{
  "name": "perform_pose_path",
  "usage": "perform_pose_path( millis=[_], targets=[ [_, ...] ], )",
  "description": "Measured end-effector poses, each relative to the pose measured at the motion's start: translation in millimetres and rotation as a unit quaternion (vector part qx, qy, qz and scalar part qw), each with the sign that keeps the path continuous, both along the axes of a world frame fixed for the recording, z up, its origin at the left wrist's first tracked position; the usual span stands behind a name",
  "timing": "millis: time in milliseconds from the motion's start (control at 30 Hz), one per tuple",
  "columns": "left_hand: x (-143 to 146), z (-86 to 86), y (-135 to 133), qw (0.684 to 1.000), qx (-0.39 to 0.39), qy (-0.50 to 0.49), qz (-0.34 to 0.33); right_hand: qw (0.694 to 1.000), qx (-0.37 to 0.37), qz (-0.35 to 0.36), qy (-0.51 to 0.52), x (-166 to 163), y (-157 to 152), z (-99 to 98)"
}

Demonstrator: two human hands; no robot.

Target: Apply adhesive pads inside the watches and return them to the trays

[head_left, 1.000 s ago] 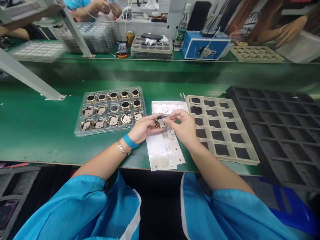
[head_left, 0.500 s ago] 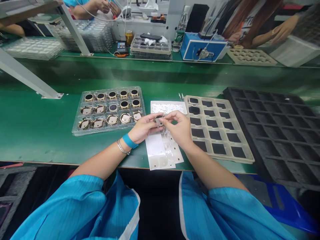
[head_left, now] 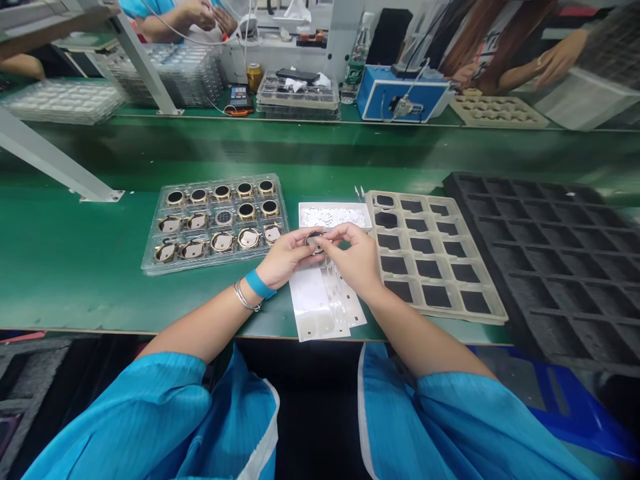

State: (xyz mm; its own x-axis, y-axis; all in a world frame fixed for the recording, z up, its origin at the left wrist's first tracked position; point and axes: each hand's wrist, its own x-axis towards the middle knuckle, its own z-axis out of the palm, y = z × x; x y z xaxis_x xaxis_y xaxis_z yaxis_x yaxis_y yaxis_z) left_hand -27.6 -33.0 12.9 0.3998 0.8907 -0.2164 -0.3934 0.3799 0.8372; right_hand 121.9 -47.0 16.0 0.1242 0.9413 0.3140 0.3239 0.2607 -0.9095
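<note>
Grasping a small gold ring (head_left: 314,241) between the fingertips of left hand (head_left: 286,257) and right hand (head_left: 351,260), low over a sheet of adhesive pads (head_left: 320,303), parts tray (head_left: 215,265) within easy reach.

The left hand (head_left: 285,259) and right hand (head_left: 353,260) pinch a small round gold part (head_left: 315,241) above a white label sheet (head_left: 313,300), between a clear tray (head_left: 155,247) of gold rings and a beige tray (head_left: 465,315).

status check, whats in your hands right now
Left hand and right hand pinching a round gold-rimmed part. White adhesive sheet under the hands. Clear tray of round gold parts beside left hand.
</note>
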Motion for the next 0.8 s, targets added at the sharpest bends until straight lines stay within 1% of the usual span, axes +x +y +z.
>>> perform_pose_path(
  millis=[333, 567, 700, 733, 800],
  targets=[
    [0.5, -2.8, -0.3, 1.000, -0.001, 0.002, 0.003, 1.000, 0.006, -0.003, -0.023, -0.2, 2.0, -4.4],
    [1.0, -6.2, 3.2, 1.000, -0.013, -0.018, 0.002, 0.999, 0.013, -0.010, -0.044, 1.5, 4.5, -9.0],
    [3.6, -5.9, -1.9, 0.999, -0.022, -0.036, 0.011, 0.995, 0.027, -0.007, -0.092, 1.6, -1.4, -5.0],
    [4.9, -6.6, -2.7, 0.999, -0.027, -0.037, 0.004, 0.993, 0.032, -0.008, -0.110, 2.1, -2.5, -4.3],
    [7.1, -10.1, -0.8, 0.999, -0.042, -0.029, 0.001, 0.988, 0.034, -0.028, -0.148, 4.1, -1.0, -6.2]
  ],
)
